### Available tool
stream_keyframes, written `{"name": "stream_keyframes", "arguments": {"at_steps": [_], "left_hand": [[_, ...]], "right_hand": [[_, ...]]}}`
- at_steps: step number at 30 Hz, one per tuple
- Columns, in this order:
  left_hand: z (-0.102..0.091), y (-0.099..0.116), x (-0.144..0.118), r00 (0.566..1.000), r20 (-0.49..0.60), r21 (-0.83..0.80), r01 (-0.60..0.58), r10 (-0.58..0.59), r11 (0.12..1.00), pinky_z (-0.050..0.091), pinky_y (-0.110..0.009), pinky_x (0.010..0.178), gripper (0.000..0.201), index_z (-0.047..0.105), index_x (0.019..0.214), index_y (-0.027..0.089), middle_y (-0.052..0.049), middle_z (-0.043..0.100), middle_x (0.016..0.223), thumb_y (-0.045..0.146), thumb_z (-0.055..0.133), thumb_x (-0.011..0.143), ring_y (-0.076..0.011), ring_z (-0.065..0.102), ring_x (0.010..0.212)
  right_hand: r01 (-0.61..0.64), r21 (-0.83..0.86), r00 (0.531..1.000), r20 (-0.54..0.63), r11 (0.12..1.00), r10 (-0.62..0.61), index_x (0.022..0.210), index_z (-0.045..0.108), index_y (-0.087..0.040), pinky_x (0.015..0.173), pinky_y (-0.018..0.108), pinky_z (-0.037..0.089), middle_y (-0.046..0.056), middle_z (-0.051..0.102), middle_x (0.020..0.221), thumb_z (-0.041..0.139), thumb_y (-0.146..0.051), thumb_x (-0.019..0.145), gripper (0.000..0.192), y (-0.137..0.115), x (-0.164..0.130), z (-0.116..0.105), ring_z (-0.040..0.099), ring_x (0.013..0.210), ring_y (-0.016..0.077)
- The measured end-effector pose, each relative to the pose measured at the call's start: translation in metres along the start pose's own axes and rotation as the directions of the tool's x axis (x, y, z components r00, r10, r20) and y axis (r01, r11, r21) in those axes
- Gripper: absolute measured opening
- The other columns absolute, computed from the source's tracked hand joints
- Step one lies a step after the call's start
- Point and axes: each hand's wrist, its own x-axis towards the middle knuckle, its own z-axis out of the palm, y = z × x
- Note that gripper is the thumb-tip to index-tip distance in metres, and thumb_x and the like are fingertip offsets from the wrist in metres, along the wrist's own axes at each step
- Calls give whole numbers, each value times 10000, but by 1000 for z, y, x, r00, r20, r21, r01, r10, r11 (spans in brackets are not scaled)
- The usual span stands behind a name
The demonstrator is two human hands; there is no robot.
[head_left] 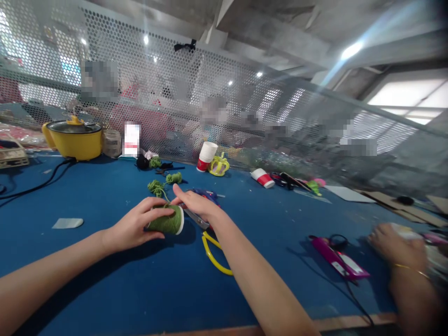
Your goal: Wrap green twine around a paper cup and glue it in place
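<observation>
My left hand (135, 219) is closed around a paper cup wrapped in green yarn (167, 221), tilted on its side with its white rim facing right. At the cup's far side, my right hand (196, 204) has its fingertips on a strand of green yarn (164, 193), one digit raised; part of its grip is hidden. The strand leads back to a loose green yarn bundle (154, 187). Scissors with yellow handles (214, 259) lie beneath my right wrist, their metal blades partly covered by that hand.
Behind my hands stand stacked paper cups (207, 156) and a yellow crocheted crown (219, 165). A yellow electric pot (77, 142) is at back left. To the right lies a magenta power strip (336, 259), near another person's hand (395, 247). A perforated metal screen (224, 102) bounds the table.
</observation>
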Motion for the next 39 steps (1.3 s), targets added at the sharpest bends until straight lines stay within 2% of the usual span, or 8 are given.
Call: {"name": "stream_keyframes", "arguments": {"at_steps": [3, 6, 15, 21, 27, 31, 34, 39], "left_hand": [[1, 0, 0, 1000, 3, -3, -10, 10, 1000, 425, -438, 914, 475, 422, 1229, 248, -120, 448, 1205, 291, 597, 789, -264, 447, 1117], [0, 0, 0, 1000, 6, 10, -13, 13, 1000, 423, -438, 920, 473, 442, 1217, 236, -129, 443, 1219, 280, 610, 778, -271, 442, 1130], [-1, 6, 3, 999, 32, 43, -34, 33, 998, 453, -422, 882, 489, 456, 1202, 223, -121, 460, 1159, 236, 639, 750, -271, 463, 1079], [-2, 8, 5, 998, 57, 75, -30, 26, 997, 464, -416, 867, 443, 495, 1159, 189, -132, 472, 1151, 207, 640, 741, -272, 485, 1046], [-1, 6, 3, 997, 73, 106, -8, 0, 994, 467, -440, 859, 459, 503, 1165, 220, -131, 443, 1178, 227, 653, 731, -294, 475, 1069], [-1, 6, 4, 1000, 2, -9, 26, -26, 1000, 441, -428, 895, 540, 395, 1260, 257, -120, 418, 1196, 272, 619, 768, -273, 458, 1096], [-3, 8, 5, 992, -33, -143, 115, -121, 983, 428, -412, 910, 640, 286, 1318, 266, -109, 432, 1189, 332, 612, 772, -256, 459, 1099], [-6, 10, 7, 979, -17, -253, 193, -204, 948, 422, -393, 905, 499, 462, 1169, 230, -87, 489, 1129, 375, 650, 730, -245, 493, 1060]], "right_hand": [[-12, 283, 992, 125, 959, -24, 687, 686, -139, 715, 286, 441, 66, 669, 714, 403, -658, 749, 594, 3, 2, 6, 598, 721, 156], [36, 366, 993, 93, 930, -75, 757, 670, -130, 675, 262, 445, 48, 652, 694, 528, -604, 709, 497, 4, 0, 8, 582, 683, 138], [166, -109, 964, -192, 980, -185, 771, 604, -144, 561, 221, 382, 15, 592, 691, 596, -503, 695, 367, -20, -24, 17, 506, 612, 112], [178, -357, 955, -163, 917, -249, 610, 597, -154, 534, 235, 354, 33, 604, 692, 651, -358, 656, 216, -31, -28, 18, 499, 594, 123], [161, -202, 977, -108, 966, -186, 597, 590, -153, 577, 223, 386, 24, 627, 699, 600, -199, 666, 83, -27, -23, 19, 542, 669, 131], [209, -102, 943, -243, 973, -228, 664, 567, -149, 588, 234, 400, 21, 618, 715, 559, -258, 718, 122, -21, -24, 15, 533, 643, 120], [287, -48, 898, -333, 957, -287, 674, 507, -163, 573, 240, 400, 3, 604, 659, 532, -296, 751, 156, -17, -27, 8, 521, 583, 108], [394, 163, 862, -407, 905, -303, 773, 514, -174, 657, 258, 447, -26, 576, 637, 593, -249, 704, 129, -12, -27, 0, 588, 648, 117]]}}
